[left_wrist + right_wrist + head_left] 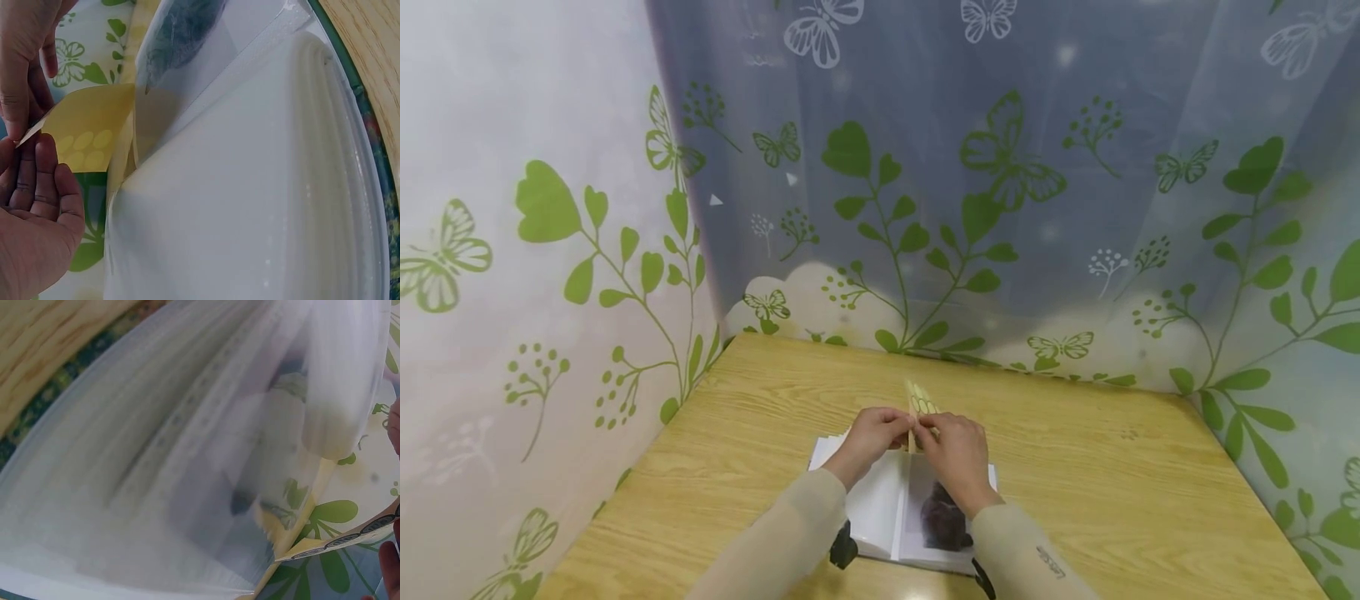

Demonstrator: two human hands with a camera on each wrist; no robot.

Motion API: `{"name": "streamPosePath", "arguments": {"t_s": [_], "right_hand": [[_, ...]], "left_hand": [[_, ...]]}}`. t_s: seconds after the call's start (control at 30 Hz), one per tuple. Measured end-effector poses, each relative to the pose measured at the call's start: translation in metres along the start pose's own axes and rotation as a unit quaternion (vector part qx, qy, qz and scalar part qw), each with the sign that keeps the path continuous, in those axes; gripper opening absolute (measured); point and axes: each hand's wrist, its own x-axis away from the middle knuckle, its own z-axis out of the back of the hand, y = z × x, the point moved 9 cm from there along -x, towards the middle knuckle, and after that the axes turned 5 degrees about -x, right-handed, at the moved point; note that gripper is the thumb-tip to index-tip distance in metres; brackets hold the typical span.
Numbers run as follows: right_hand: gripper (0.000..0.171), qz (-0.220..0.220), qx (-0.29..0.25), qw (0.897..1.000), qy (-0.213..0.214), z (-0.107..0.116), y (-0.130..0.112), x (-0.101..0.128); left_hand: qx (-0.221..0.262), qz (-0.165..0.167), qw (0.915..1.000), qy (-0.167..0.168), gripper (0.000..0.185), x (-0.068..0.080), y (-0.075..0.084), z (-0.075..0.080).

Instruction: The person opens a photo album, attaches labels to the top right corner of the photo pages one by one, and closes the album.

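An album (876, 508) with clear plastic sleeves lies spread on the table, a dark picture (946, 518) showing on its right page. Over its far edge, my left hand (874, 433) pinches a pale yellow paper (919, 400) printed with ovals. My right hand (958, 450) pinches the same paper, the fingertips of both hands close together. In the left wrist view the paper (84, 122) bends out past the sleeves (206, 200), toward the fingers. From the right wrist, its edge shows as a thin strip (350, 537) with dark ovals.
The album rests on a wood-grain table (760, 392). A curtain (925, 208) with green leaves and butterflies hangs along the back, and a similar pale one (550, 317) lines the left side. Dark straps (843, 546) sit by the sleeved wrists.
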Motion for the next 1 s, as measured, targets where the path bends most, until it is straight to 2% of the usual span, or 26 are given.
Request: {"name": "streamPosePath", "arguments": {"t_s": [0.37, 0.57, 0.77, 1.0], "right_hand": [[0.017, -0.012, -0.01, 1.0, -0.009, -0.003, 0.0, 0.001], [0.014, -0.026, -0.023, 0.999, -0.007, -0.004, 0.002, 0.001], [0.015, -0.093, -0.076, 0.993, -0.018, -0.008, 0.016, 0.001], [0.018, -0.175, -0.159, 0.971, -0.028, -0.011, 0.032, 0.003]], "left_hand": [[0.014, 0.014, 0.9998, -0.002, 0.025, 0.0, -0.007, -0.001], [0.012, 0.011, 0.9998, -0.008, 0.023, 0.0, -0.007, -0.002], [0.0, 0.009, 0.9998, -0.016, 0.022, 0.0, -0.008, -0.003], [-0.006, 0.006, 1.0, -0.002, 0.022, -0.001, -0.007, -0.004]]}}
